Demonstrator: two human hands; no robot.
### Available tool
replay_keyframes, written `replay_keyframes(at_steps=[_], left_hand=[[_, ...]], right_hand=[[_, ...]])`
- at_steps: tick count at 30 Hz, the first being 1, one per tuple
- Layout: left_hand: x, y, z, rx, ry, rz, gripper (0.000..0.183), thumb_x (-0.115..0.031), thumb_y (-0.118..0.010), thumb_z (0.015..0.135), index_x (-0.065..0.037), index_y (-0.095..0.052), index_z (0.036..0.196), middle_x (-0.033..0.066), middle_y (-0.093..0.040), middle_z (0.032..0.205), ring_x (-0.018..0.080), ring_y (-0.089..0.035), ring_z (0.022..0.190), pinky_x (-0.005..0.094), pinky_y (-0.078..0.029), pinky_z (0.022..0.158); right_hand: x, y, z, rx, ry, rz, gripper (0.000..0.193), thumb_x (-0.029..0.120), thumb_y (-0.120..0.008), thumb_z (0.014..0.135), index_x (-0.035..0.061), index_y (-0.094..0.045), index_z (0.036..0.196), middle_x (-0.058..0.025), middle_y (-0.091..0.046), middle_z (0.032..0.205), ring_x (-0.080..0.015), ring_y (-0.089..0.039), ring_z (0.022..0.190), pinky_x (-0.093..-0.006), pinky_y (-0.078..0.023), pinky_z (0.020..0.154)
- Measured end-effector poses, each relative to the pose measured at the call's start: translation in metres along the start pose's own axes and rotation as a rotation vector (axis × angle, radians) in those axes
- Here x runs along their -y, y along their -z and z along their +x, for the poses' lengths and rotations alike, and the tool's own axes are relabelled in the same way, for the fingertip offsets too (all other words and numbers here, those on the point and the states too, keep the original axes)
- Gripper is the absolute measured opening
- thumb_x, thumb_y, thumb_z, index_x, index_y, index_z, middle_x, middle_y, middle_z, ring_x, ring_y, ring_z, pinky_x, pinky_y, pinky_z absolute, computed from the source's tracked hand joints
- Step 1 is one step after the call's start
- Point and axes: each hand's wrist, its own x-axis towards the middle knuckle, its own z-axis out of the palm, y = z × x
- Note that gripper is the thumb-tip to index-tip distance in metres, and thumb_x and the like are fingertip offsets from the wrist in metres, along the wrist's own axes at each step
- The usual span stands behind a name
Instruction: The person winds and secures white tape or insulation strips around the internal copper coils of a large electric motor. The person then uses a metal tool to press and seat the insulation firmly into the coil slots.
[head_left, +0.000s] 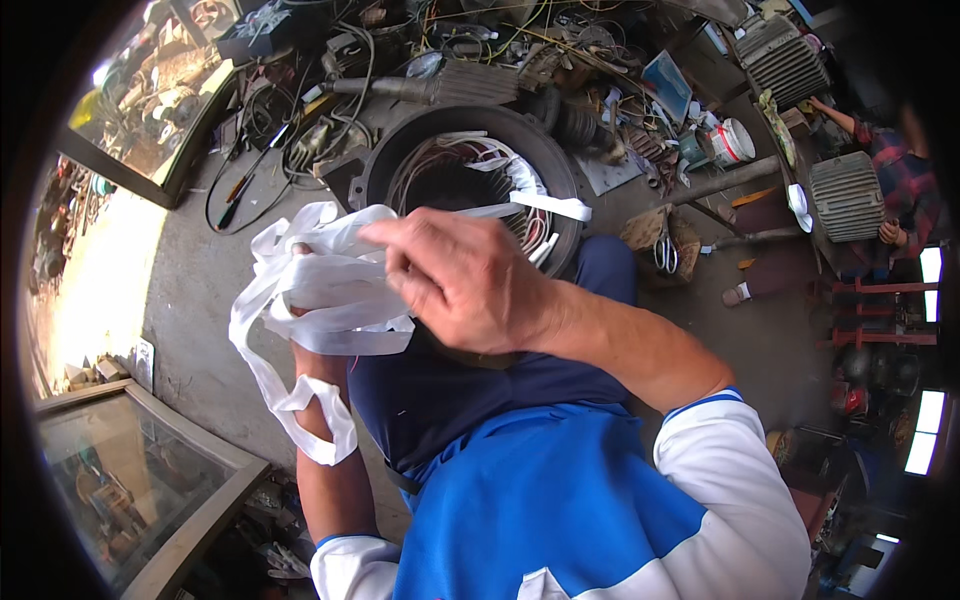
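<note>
White cloth tape (345, 290) hangs in loose loops around my left hand (302, 309), which holds the bundle. The loops hide most of that hand's fingers, and one long loop dangles by the forearm. Close on the right, my right hand (470, 280) has curled fingers at the edge of the tape, its index finger reaching toward the loops. Beyond both hands stands a round, dark motor housing (375, 165), with wire windings (405, 175) inside. A white tape strip (552, 205) lies across its right rim, and another stretch passes behind my right hand.
Scissors (665, 252) rest on a wooden block (640, 232) right of the housing. Screwdrivers (240, 188) and cables lie at the left. A glass-topped wooden frame (190, 440) stands near left. Another person (905, 185) is at the far right, beside a finned motor casing (846, 197).
</note>
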Motion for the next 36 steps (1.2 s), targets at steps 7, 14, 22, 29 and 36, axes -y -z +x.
replay_keyframes(at_steps=[7, 14, 22, 29, 36], left_hand=[[-0.141, 0.106, -0.077, -0.152, -0.688, 0.432, 0.038, -0.035, -0.057, 0.105, -0.003, -0.065, 0.123, 0.0130, -0.072, 0.115, 0.0249, -0.071, 0.099, 0.0404, -0.060, 0.086], [-0.163, 0.135, -0.121, -0.397, -0.843, 0.966, 0.035, -0.033, -0.060, 0.101, -0.004, -0.068, 0.118, 0.0123, -0.072, 0.113, 0.0253, -0.072, 0.099, 0.0408, -0.059, 0.086], [-0.256, 0.139, -0.195, -0.819, -1.148, 1.979, 0.031, -0.030, -0.063, 0.096, -0.005, -0.071, 0.112, 0.0116, -0.073, 0.110, 0.0258, -0.072, 0.098, 0.0413, -0.058, 0.087], [-0.269, 0.145, -0.196, -0.672, -1.127, 1.994, 0.024, -0.016, -0.063, 0.099, 0.000, -0.072, 0.114, 0.0123, -0.074, 0.108, 0.0245, -0.073, 0.095, 0.0357, -0.060, 0.088], [-0.303, 0.146, -0.216, -0.689, -1.107, 2.066, 0.030, -0.025, -0.068, 0.088, -0.006, -0.074, 0.111, 0.0089, -0.074, 0.104, 0.0236, -0.072, 0.092, 0.0356, -0.058, 0.084]], right_hand=[[-0.187, 0.079, -0.080, 0.662, -0.644, -0.871, 0.034, 0.012, -0.056, 0.093, 0.0022, -0.058, 0.126, -0.0254, -0.067, 0.112, -0.0448, -0.066, 0.106, -0.0540, -0.053, 0.091], [-0.197, 0.065, -0.062, 0.888, -0.851, -0.848, 0.031, 0.010, -0.058, 0.091, -0.0015, -0.063, 0.120, -0.0257, -0.069, 0.124, -0.0386, -0.068, 0.116, -0.0509, -0.055, 0.094], [-0.208, 0.093, -0.058, 0.730, -0.965, -0.395, 0.059, 0.013, -0.077, 0.086, -0.0023, -0.057, 0.139, -0.0254, -0.068, 0.127, -0.0323, -0.069, 0.112, -0.0379, -0.053, 0.098], [-0.190, 0.104, -0.073, 0.748, -0.902, -0.589, 0.043, 0.016, -0.058, 0.095, -0.0009, -0.059, 0.135, -0.0274, -0.066, 0.128, -0.0417, -0.063, 0.122, -0.0460, -0.048, 0.104], [-0.201, 0.069, -0.061, 0.916, -0.863, -0.883, 0.035, 0.014, -0.055, 0.093, 0.0027, -0.068, 0.124, -0.0199, -0.071, 0.125, -0.0366, -0.069, 0.116, -0.0487, -0.056, 0.095]])
